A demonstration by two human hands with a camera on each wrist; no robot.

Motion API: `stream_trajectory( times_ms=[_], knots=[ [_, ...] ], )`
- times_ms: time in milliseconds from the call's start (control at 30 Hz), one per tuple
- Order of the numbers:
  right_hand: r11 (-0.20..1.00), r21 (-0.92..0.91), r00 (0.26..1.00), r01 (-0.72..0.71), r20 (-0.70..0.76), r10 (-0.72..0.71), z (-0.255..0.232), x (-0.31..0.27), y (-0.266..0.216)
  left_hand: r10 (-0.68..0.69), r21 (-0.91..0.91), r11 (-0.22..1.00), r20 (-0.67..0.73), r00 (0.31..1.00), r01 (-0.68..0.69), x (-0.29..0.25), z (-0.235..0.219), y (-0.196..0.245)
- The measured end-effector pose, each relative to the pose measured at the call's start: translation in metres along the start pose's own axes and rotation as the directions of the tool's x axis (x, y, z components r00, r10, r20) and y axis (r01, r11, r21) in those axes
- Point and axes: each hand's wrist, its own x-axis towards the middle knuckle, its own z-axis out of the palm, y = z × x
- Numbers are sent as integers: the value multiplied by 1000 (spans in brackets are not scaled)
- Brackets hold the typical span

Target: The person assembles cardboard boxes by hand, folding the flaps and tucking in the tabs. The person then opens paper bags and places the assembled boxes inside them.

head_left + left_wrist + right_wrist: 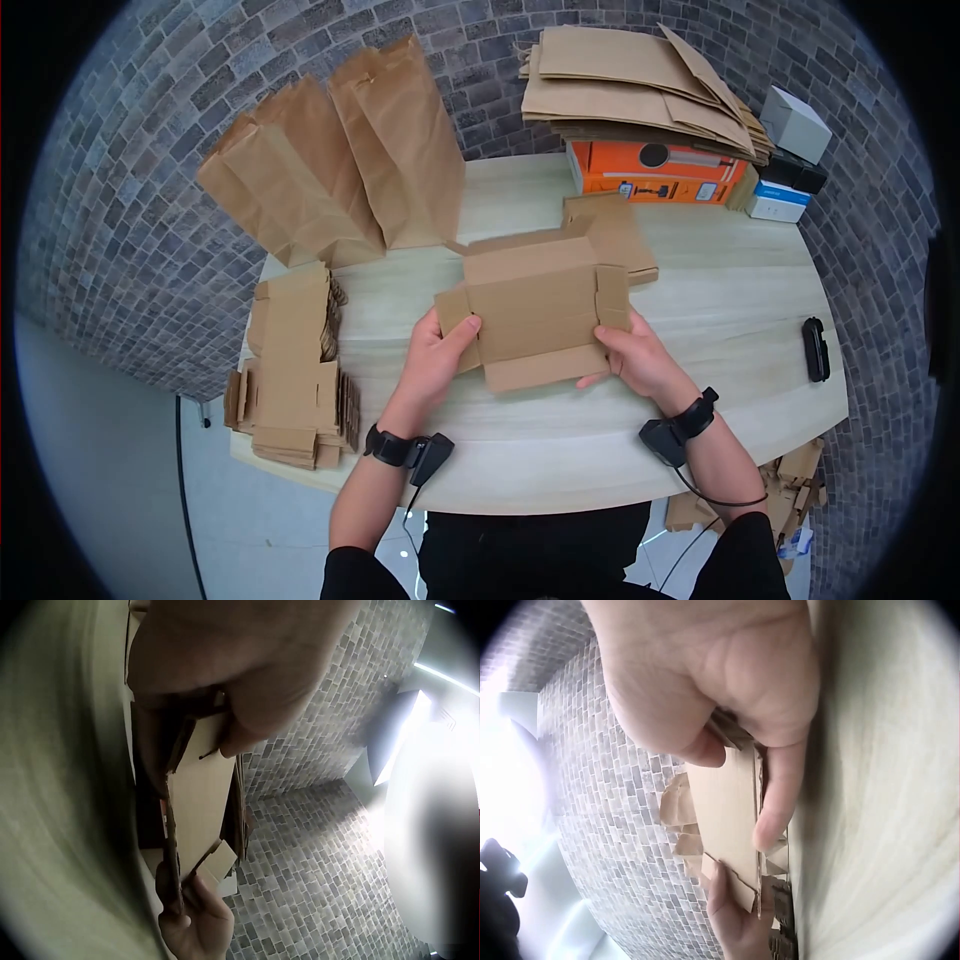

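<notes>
A partly folded cardboard box (540, 312), its flaps raised around a flat base, is held above the table between both hands. The left hand (437, 352) grips its left side, thumb on the inner face near the crease. On the opposite side the right hand (640, 355) pinches the flap, thumb inside and fingers beneath. In the left wrist view the left hand (232, 667) covers one end of the cardboard (201, 784). The right wrist view has the right hand (712, 675) gripping the cardboard (724, 802), a finger along its outer face.
Another cardboard box (625, 240) lies just behind. Flat cardboard blanks (295, 365) are stacked at left; paper bags (400, 150) stand behind them. At back right, cardboard sheets (630, 85) rest on an orange box (655, 170), beside small boxes (795, 125). A black object (817, 350) lies at right.
</notes>
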Motion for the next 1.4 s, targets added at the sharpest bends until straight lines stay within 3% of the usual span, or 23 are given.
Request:
stream_trajectory(
  times_ms=[100, 200, 267, 333, 500, 567, 600, 667, 700, 767, 800, 833, 867, 933, 1033, 1067, 1100, 1133, 1167, 1233, 1300, 1367, 1400],
  knots=[
    [993, -112, 993, -50, -115, 37, 8, 1, 3, 75, 13, 997, -31, 997, -75, 3, 9, -14],
    [969, -212, 991, -129, -73, 116, 4, 2, -1, 107, 55, 993, 14, 994, -108, 5, 8, -15],
    [982, -92, 985, -166, 35, 170, 0, 1, -1, 99, 55, 993, 56, 994, -102, 0, 9, -8],
    [978, -85, 981, -188, 37, 192, -4, 3, -1, -98, -107, 988, 129, 987, 112, -7, 13, 6],
    [964, -176, 980, -197, -3, 199, 4, 1, -1, -165, -166, 968, 138, 977, 187, -6, 12, 6],
    [899, -415, 990, -142, -49, 134, 12, -3, -6, -181, -196, 959, 137, 974, 205, -7, 14, 6],
    [896, -419, 989, -145, -48, 138, 5, -2, 0, -211, -148, 962, 125, 969, 228, -7, 16, 6],
    [588, -765, 934, 262, 47, -354, -7, 4, 11, -240, -103, 962, 113, 964, 252, -6, 18, 6],
    [586, -768, 934, 260, 46, -354, -10, 1, 11, -237, -27, 969, 168, 957, 244, -6, 17, 6],
    [753, -604, 953, 261, 40, -299, 7, -2, -4, -238, 48, 971, 232, 943, 233, -3, 10, -6],
    [767, -595, 922, 241, -107, -373, -17, 8, 12, -11, 210, 976, 299, 954, -55, 3, -1, -28],
    [766, -597, 920, 240, -111, -375, -13, 6, 8, 199, 337, 877, 398, 896, -344, 6, -6, -40],
    [757, -596, 914, 267, -94, -396, -2, 3, 3, 198, 335, 877, 402, 894, -344, 6, -3, -40],
    [749, -594, 905, 293, -80, -417, 0, 2, 1, 103, 98, 987, 237, 966, -129, 2, 1, -34],
    [743, -585, 900, 325, -51, -434, -5, 5, 3, 10, -82, 997, 162, 987, 4, -2, 4, -17],
    [763, -573, 916, 299, -52, -398, -5, 5, 2, 10, -81, 997, 160, 987, 3, -2, 5, -17],
    [783, -559, 931, 272, -55, -362, -3, 5, 1, 155, 158, 972, 126, 980, -174, -2, 5, -18],
    [784, -558, 930, 272, -56, -362, -2, 4, 0, 299, 391, 861, 131, 945, -326, -2, 6, -18],
    [782, -565, 939, 265, -34, -343, -2, 2, -2, 297, 391, 861, 134, 945, -326, -3, 5, -15],
    [778, -573, 946, 259, -11, -323, -3, 1, -8, 75, 253, 953, 344, 936, -169, -5, 4, -2],
    [906, -401, 990, 135, 15, -141, -9, -1, -14, 17, 183, 979, 351, 936, -86, -9, 3, 8],
    [958, -269, 995, 98, 56, -86, -14, -3, -18, -42, 111, 994, 359, 932, 2, -11, -4, 5],
    [989, -135, 994, 55, 106, -41, -16, -2, -21, -31, -82, 994, 424, 905, 72, -8, -10, -3]
  ],
)
